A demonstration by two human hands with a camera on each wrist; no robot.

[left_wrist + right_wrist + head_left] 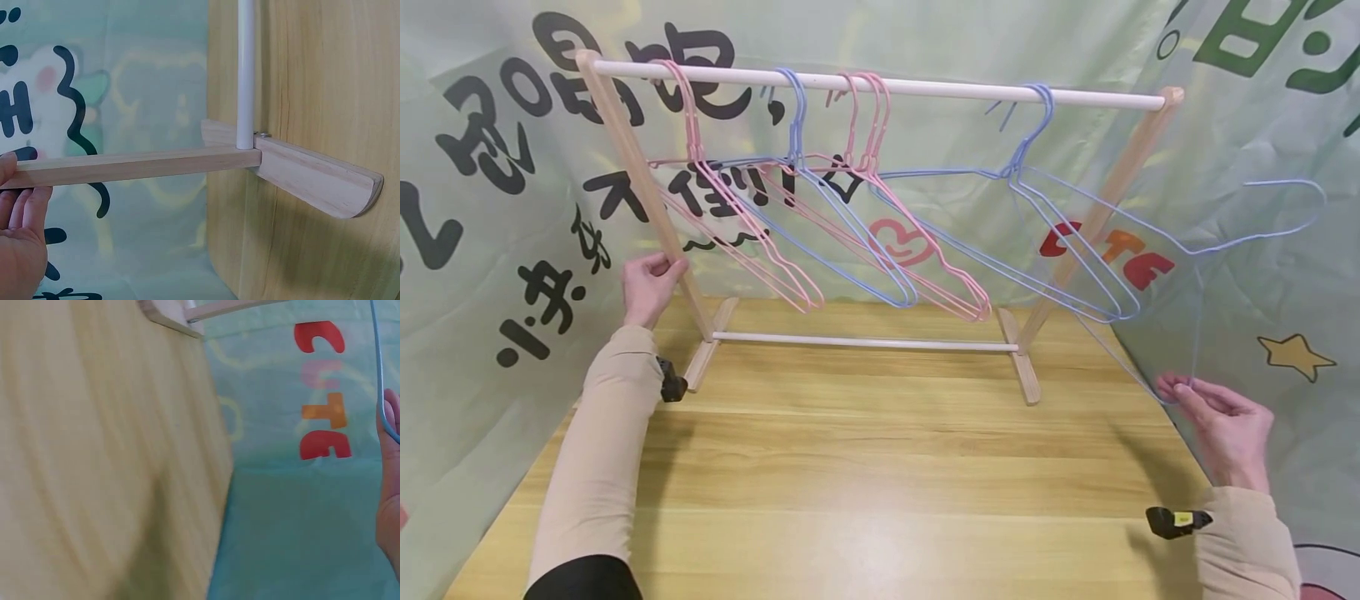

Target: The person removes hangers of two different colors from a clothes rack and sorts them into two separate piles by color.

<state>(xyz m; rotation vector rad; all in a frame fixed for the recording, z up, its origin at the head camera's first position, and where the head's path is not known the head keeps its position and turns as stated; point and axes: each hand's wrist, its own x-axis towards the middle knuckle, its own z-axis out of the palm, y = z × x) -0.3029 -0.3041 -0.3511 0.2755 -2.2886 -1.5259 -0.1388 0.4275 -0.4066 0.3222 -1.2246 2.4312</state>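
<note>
At right hand point(1231, 429), one hanger point(1198, 252)

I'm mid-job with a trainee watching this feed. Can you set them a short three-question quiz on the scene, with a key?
1. What does the left hand grip?
A) the lower white bar
B) the left wooden post
C) the right wooden post

2. Fill in: in the head view, from left to right along the top rail, the hanger groups run pink, blue, pink, ____.

3. True or false: the hanger held by the right hand hangs by its hook from the top rail.

Key
1. B
2. blue
3. False; its hook is free, to the right of the rail's end.
</note>
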